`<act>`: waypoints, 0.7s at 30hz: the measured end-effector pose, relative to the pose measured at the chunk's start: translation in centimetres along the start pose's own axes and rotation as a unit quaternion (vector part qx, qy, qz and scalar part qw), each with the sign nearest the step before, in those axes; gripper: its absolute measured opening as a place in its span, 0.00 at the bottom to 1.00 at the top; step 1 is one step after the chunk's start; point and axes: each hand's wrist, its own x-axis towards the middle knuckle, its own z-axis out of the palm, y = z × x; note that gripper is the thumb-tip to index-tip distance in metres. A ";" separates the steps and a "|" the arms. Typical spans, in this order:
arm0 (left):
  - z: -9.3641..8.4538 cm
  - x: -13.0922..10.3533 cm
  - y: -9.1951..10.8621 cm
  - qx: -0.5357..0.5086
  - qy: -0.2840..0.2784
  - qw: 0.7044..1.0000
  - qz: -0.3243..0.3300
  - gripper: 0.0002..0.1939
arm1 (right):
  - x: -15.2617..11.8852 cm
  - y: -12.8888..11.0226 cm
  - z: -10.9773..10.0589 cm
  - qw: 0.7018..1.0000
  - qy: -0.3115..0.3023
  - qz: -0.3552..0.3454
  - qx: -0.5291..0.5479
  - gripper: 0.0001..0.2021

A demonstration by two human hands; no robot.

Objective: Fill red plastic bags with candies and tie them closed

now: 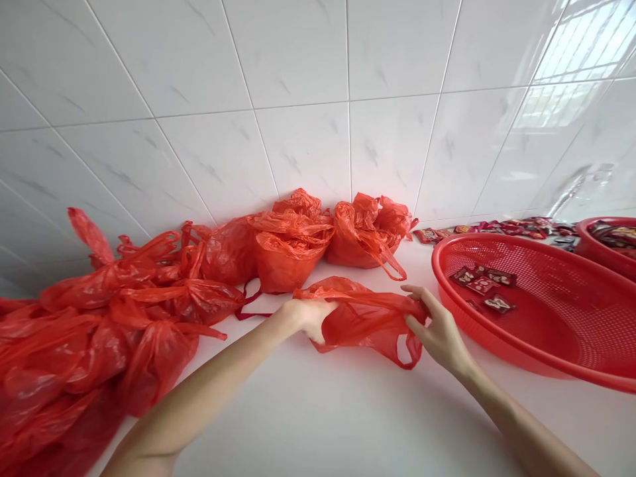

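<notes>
Okay, far left to near left I've got a heap of tied red bags [159, 351], too tangled to count. Right of it, two stuffed bags [293, 255] stand near the tile wall [308, 146]. Mid-table [318, 417] is one loose bag [368, 315], between my hands: left hand [315, 322] is at its left side, fingers partly hidden, so can't tell the grip; right hand [442, 331] is pinching its right edge. Then two baskets [541, 331]: the nearer has about five packets [482, 285], pale markings too small to read; the far-right one has more. Loose packets [521, 227] line the wall, sorry, lost count.
</notes>
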 end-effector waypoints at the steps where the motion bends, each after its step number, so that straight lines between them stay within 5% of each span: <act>1: -0.2 -0.2 0.3 0.006 -0.010 1.000 -0.009 0.28 | -0.1 -0.2 0.1 0.997 0.028 -0.050 -0.052 0.20; 4: -0.7 -0.4 1.4 0.027 -0.002 1.000 -0.008 0.24 | -0.7 -1.8 0.4 0.959 0.071 -0.234 -0.144 0.23; 8: -0.6 -0.2 2.6 0.028 -0.025 0.999 -0.011 0.33 | -1.4 -3.5 1.5 0.912 -0.072 -0.371 -0.160 0.23; 12: -0.3 -0.1 3.0 0.008 -0.062 0.998 -0.027 0.37 | -1.6 -2.7 2.9 0.908 -0.167 -0.291 -0.252 0.13; 15: -0.7 0.0 2.3 -0.006 -0.025 0.997 -0.070 0.25 | -1.7 -1.9 3.1 0.921 -0.245 -0.147 -0.264 0.19; 18: -1.5 0.2 0.8 -0.017 -0.001 0.995 -0.102 0.17 | -1.8 -1.9 2.7 0.927 -0.269 -0.031 -0.258 0.21; 21: -1.9 0.5 -0.6 -0.031 0.003 0.994 -0.104 0.15 | -1.7 -1.9 2.3 0.924 -0.278 0.010 -0.261 0.18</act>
